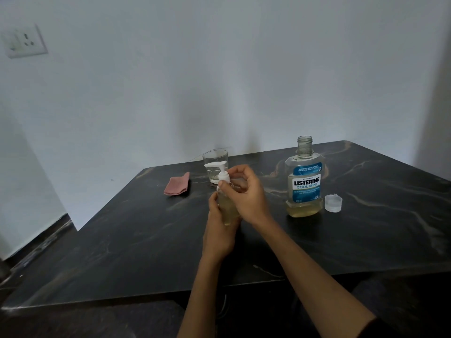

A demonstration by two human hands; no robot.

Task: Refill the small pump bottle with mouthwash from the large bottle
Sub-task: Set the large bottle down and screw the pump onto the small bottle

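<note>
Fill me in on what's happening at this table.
A person is working on the small pump bottle: the left hand grips its body while the right hand holds the white pump collar. It holds yellowish liquid. The large mouthwash bottle stands open to the right, its cap beside it. A glass and a pink cloth sit behind.

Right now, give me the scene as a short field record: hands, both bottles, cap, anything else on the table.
left hand: grips small pump bottle body
right hand: fingers at white pump collar
small pump bottle: holds yellowish liquid, pump head on
large bottle: upright, uncapped, liquid low
cap: on table beside the large bottle, on its right in the picture
glass: behind the pump bottle
pink cloth: folded, left of glass
</note>
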